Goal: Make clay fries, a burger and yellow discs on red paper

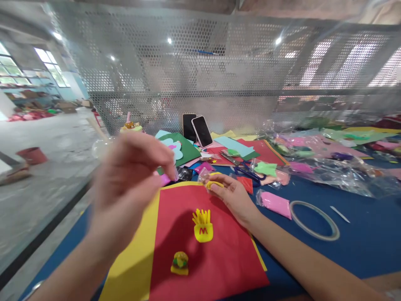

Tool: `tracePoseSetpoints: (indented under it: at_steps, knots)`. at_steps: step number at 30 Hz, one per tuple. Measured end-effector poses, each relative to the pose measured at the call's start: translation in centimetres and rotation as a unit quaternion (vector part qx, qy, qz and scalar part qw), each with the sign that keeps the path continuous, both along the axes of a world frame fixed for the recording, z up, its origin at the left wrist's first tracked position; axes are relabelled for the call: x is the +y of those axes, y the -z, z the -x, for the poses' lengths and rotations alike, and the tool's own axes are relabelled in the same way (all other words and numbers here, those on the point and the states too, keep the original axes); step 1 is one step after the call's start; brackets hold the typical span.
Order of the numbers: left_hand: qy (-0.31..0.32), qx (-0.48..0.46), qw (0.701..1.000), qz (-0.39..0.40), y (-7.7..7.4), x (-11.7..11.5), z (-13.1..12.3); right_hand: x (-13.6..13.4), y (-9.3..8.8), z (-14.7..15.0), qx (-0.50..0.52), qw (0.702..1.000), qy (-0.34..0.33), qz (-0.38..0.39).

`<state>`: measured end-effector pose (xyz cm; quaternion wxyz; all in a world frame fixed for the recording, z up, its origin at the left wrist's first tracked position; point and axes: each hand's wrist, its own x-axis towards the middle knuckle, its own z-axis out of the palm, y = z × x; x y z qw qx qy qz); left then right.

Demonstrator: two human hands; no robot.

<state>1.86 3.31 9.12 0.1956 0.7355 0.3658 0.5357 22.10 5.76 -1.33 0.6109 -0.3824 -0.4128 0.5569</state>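
Observation:
My left hand (128, 188) is raised over the left side of the red and yellow paper, blurred by motion. Its fingers bend towards the thumb, and I cannot make out whether anything is between them. Near the far edge of the red paper (232, 251), my right hand (232, 192) pinches a small clear packet of yellow clay (214, 184). On the red sheet lies a yellow clay fries box (203, 228) with a red M. Closer to me sits a small clay burger (180, 263) with green and yellow layers.
Two phones (202, 130) lean at the back before a perforated metal screen (150, 75). Blue-handled scissors (250, 173), a pink clay packet (275, 204), a tape ring (313, 221) and a white stick (340, 214) lie to the right. Coloured paper and plastic bags (338, 173) crowd the back.

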Motion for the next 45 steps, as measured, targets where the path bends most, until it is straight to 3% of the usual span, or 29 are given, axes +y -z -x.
tracePoseSetpoints:
  at_steps: [2,4,7,9,16,26,31,37,41,45]
  knots:
    - [0.064,0.072,0.995,0.023,1.0,1.3,-1.4,0.0,0.0,0.0,-0.003,1.0,-0.003,-0.018]
    - [0.099,0.131,0.985,0.061,2.9,1.9,-2.4,-0.1,0.0,0.0,-0.024,0.999,-0.026,-0.025]
    - [0.099,0.137,0.981,0.095,5.5,1.6,-3.0,-0.4,0.0,0.1,-0.076,0.995,-0.068,-0.023]
    - [0.099,0.127,0.982,0.099,6.1,1.2,-3.1,-0.6,0.0,0.2,-0.097,0.992,-0.075,-0.014]
    - [0.071,0.101,0.979,0.162,5.6,0.6,-2.8,-0.9,-0.3,0.4,-0.06,0.988,-0.128,0.057]
    - [0.086,-0.043,0.965,0.244,6.3,0.9,-2.7,-1.0,-0.1,-0.3,-0.027,0.982,-0.186,0.026]
    - [0.078,-0.082,0.959,0.26,6.8,1.4,-2.5,-0.8,-0.5,-0.4,-0.052,0.99,-0.134,-0.01]
    - [0.068,-0.009,0.97,0.232,7.3,1.3,-2.5,-0.4,0.0,-0.7,-0.098,0.994,-0.052,-0.006]
    - [0.05,0.062,0.983,0.163,7.3,0.9,-2.5,-0.1,0.3,-0.7,-0.086,0.996,0.007,-0.002]
    - [0.079,0.175,0.979,0.073,7.2,-0.1,-2.7,-0.2,0.3,-0.5,-0.09,0.995,0.023,-0.029]
